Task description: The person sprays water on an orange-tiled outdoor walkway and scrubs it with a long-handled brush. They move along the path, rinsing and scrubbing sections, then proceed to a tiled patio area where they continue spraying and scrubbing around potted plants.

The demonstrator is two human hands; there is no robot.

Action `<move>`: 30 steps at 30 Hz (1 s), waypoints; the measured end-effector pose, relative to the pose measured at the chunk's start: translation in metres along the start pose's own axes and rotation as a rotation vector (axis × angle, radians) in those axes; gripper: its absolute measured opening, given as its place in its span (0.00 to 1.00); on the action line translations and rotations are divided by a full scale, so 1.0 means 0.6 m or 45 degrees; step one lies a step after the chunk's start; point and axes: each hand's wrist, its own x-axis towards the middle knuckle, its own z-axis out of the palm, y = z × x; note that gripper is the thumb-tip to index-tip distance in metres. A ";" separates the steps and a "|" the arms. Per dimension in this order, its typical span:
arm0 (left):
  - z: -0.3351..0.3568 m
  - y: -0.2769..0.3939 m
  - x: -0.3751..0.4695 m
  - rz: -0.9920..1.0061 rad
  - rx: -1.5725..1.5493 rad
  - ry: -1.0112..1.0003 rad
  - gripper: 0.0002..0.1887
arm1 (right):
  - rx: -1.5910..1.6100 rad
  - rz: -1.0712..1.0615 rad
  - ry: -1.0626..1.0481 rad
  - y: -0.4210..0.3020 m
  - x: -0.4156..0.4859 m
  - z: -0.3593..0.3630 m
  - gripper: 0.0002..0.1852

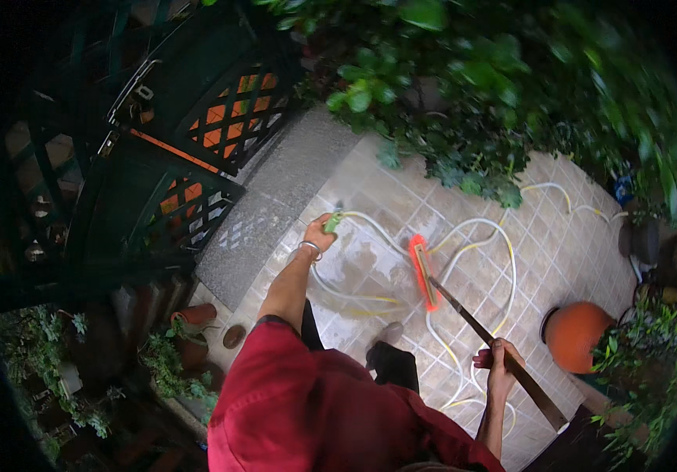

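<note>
My left hand (318,232), with a metal bangle at its wrist, is closed around a green hose spray nozzle (332,222). A white and yellow hose (513,259) runs from it in loops over the tiled floor (486,295). My right hand (500,361) grips the long handle (468,318) of a floor brush. The brush head (424,272), with bright orange-red bristles, rests on the tiles and touches or lies close to the hose. Wet patches (356,253) shine on the tiles between the nozzle and the brush.
A dark green lattice gate (108,194) with a latch stands at the left, beyond a grey stone threshold (279,189). Leafy plants (462,106) hang over the tiles at the top. An orange round pot (580,337) stands at the right; a terracotta pot (197,315) lies at lower left.
</note>
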 end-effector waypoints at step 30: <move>-0.521 0.130 0.493 0.043 -0.601 -0.164 0.24 | -0.133 -0.150 -0.091 -0.147 0.069 0.576 0.14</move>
